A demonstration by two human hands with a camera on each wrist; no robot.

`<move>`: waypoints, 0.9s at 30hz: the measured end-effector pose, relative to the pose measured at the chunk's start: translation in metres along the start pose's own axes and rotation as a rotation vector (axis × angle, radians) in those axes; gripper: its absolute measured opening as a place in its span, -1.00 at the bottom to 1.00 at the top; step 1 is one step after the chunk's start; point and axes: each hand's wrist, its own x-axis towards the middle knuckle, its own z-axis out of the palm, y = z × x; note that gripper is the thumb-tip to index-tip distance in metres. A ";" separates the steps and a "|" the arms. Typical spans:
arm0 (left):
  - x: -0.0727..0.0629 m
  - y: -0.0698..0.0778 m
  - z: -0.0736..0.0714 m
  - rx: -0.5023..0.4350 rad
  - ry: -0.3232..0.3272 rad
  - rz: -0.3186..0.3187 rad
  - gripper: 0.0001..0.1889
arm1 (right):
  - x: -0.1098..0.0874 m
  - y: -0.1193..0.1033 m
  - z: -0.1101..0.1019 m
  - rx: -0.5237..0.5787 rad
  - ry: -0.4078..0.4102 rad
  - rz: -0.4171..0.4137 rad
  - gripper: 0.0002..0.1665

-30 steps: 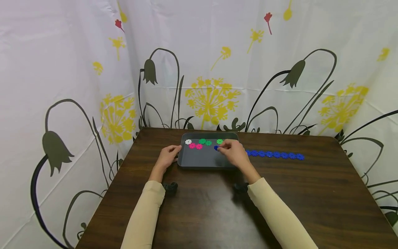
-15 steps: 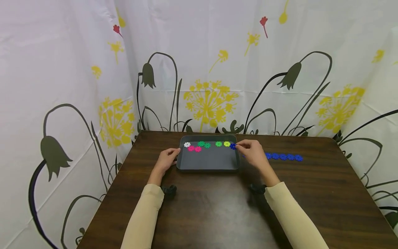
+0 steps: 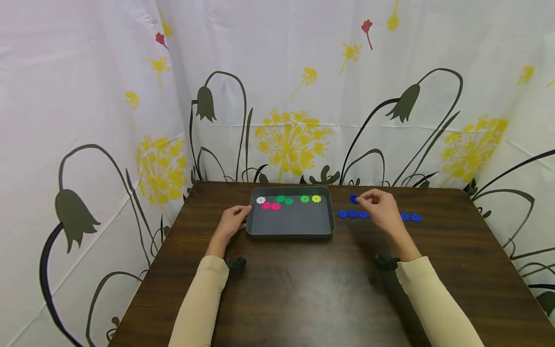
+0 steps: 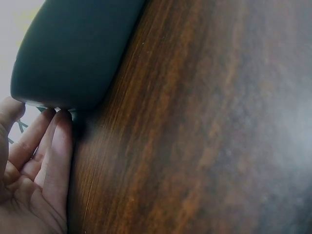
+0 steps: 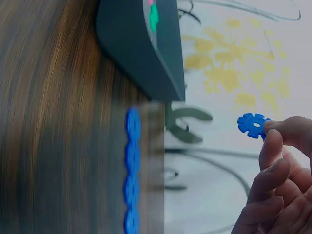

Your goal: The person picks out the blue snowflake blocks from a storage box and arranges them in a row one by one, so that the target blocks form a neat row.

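Observation:
In the head view my right hand [image 3: 382,210] pinches a blue flower-shaped disc [image 3: 353,198] between thumb and fingertips, raised near the table's far side. The right wrist view shows the disc's notched rim and centre hole. Below it lies a chain of blue flower discs [image 3: 352,214] in a row, partly hidden behind that hand. My left hand [image 3: 231,222] holds the left edge of a dark grey tray [image 3: 290,230]; in the left wrist view its fingertips touch the tray's wall. Inside the tray are a white disc [image 3: 260,200], pink discs [image 3: 270,206], green discs [image 3: 284,199], a light green one [image 3: 305,198] and a yellow one [image 3: 316,198].
The dark wooden table [image 3: 295,284] runs back to a flower-patterned curtain [image 3: 277,91], which also hangs at the left and right. A black band with a small device sits on each wrist.
My right hand has moved right, carrying the blue disc from over the tray to above the blue row. The left hand has stayed at the tray's edge.

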 end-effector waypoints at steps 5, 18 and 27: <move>0.000 0.000 0.001 -0.001 -0.001 0.002 -0.43 | -0.005 0.017 -0.028 -0.013 0.035 0.041 -0.55; 0.000 0.004 0.002 -0.005 -0.004 0.000 -0.45 | -0.014 0.060 -0.084 0.086 0.080 0.165 -0.44; 0.000 0.003 0.000 0.007 -0.018 -0.001 -0.44 | -0.020 0.090 -0.115 0.113 0.075 0.292 -0.52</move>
